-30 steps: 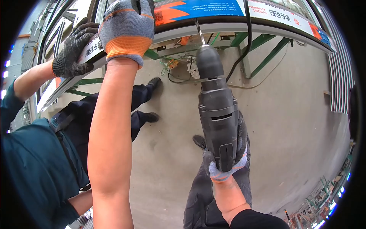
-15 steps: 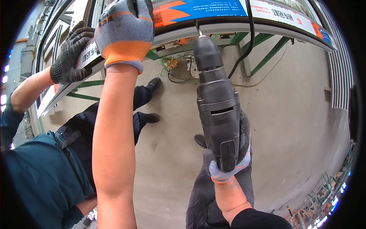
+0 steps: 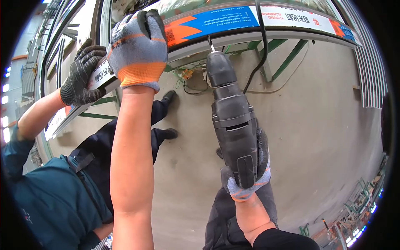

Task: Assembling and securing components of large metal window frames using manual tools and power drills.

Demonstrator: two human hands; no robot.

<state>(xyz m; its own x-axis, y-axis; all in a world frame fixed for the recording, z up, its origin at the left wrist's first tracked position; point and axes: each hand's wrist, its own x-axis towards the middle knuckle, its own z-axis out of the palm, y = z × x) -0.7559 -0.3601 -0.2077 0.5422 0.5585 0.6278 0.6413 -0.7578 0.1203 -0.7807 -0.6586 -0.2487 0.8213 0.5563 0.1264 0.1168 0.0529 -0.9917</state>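
My right hand [image 3: 246, 185], in a grey and orange glove, is wrapped round the rear grip of a black power drill [image 3: 235, 121]. Its bit [image 3: 211, 43] points away from me, with the tip at the near edge of a long aluminium frame [image 3: 287, 35]; whether it touches cannot be made out. At the frame's left corner my gloved left hand [image 3: 139, 48] is closed, fingers curled, and what is under them is hidden. Just left of it, a co-worker's dark-gloved hand [image 3: 83, 75] rests on the frame's side.
A printed blue, orange and white film [image 3: 225, 21] covers the frame's top. A black cable [image 3: 263, 46] hangs over it near the drill. Green supports [image 3: 289, 60] stand below, with loose wires [image 3: 187, 77] on the floor. The co-worker [image 3: 58, 200] stands close at left. Striped profiles [image 3: 368, 79] lie at right.
The whole view has shifted, so the frame sits lower in the picture. The drill tip has moved slightly left along the frame edge. Both hands keep their closed shape.
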